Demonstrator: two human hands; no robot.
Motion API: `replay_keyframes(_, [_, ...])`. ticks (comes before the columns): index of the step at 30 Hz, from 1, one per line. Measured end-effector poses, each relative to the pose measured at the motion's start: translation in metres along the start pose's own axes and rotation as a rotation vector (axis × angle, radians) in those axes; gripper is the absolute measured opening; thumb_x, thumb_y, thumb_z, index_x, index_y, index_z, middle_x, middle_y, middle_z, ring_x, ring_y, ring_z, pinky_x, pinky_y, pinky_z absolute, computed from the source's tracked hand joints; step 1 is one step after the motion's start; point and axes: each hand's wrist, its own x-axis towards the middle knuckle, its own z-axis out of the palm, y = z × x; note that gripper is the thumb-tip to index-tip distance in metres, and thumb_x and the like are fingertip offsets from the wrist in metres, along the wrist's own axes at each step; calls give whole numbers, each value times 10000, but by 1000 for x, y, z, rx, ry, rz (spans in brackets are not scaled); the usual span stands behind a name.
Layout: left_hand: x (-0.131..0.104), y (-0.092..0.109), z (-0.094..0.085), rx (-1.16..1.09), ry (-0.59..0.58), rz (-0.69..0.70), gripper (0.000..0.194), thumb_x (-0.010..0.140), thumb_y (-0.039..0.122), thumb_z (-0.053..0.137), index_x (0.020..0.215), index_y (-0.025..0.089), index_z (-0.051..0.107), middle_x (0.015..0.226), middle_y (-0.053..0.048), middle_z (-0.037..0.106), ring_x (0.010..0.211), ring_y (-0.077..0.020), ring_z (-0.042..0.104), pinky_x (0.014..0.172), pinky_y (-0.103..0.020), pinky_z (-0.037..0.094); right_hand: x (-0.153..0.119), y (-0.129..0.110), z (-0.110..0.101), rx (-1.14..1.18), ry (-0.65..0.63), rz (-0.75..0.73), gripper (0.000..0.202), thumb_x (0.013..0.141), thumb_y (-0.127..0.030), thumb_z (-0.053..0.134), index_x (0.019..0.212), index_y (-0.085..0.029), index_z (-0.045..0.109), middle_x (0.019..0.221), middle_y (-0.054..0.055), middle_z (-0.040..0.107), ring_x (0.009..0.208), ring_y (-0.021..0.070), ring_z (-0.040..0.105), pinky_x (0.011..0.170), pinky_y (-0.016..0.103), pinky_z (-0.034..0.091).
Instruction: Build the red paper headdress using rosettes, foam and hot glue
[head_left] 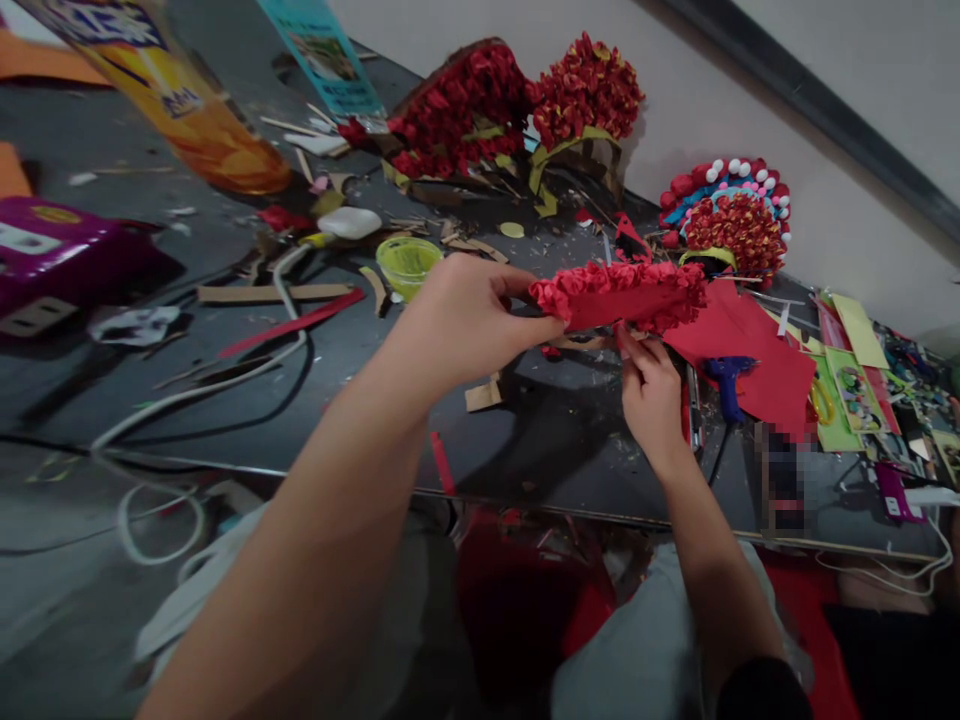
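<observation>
Between my two hands, above the dark table, is a red paper craft piece [611,308] with a crumpled, petal-like edge along its top and right side. My left hand [469,310] pinches its left end between thumb and fingers. Below its right half, my right hand [651,395] has its fingers closed at the lower edge; what exactly the fingertips grip is too small to make out. A red paper sheet [772,355] lies just right of my right hand, with a blue glue gun [727,385] on it. A small yellow-green cup [409,265] stands behind my left wrist.
Red flower-covered pieces [589,90] lean along the wall, with a round beaded one [735,220] further right. An orange drink bottle [202,120] and a purple power strip [67,260] are at left. A white cable [187,395] crosses the table among scraps.
</observation>
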Motion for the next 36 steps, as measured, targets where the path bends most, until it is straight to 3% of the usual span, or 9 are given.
replay_keyframes(15, [3, -3, 1, -88, 91, -1, 189, 607, 244, 736, 658, 64, 710, 464, 67, 373, 477, -19, 278, 479, -191, 177, -13, 1, 11, 80, 79, -26, 355, 895, -210, 395, 1151, -223, 641, 898, 68, 620, 831, 156, 596, 769, 282, 493])
replay_keyframes(26, [4, -9, 3, -130, 95, 31, 189, 593, 276, 742, 651, 97, 719, 458, 70, 367, 466, -20, 258, 429, -183, 163, -15, 5, 15, 185, 121, 110, 369, 863, -201, 417, 1151, -214, 646, 903, 72, 609, 802, 150, 595, 731, 283, 508])
replay_keyframes(32, [1, -5, 1, -158, 105, 22, 176, 589, 244, 747, 626, 79, 700, 445, 78, 367, 462, -11, 281, 427, -152, 202, -16, -6, 18, 236, 83, 45, 376, 873, -182, 408, 1167, -224, 638, 898, 67, 596, 812, 145, 582, 761, 285, 500])
replay_keyframes(36, [0, 0, 1, -203, 101, -13, 166, 575, 211, 751, 578, 63, 678, 415, 82, 352, 435, -7, 275, 396, -146, 197, -15, 2, 18, 207, 137, 114, 357, 872, -209, 424, 1148, -220, 649, 912, 74, 603, 807, 152, 586, 754, 297, 501])
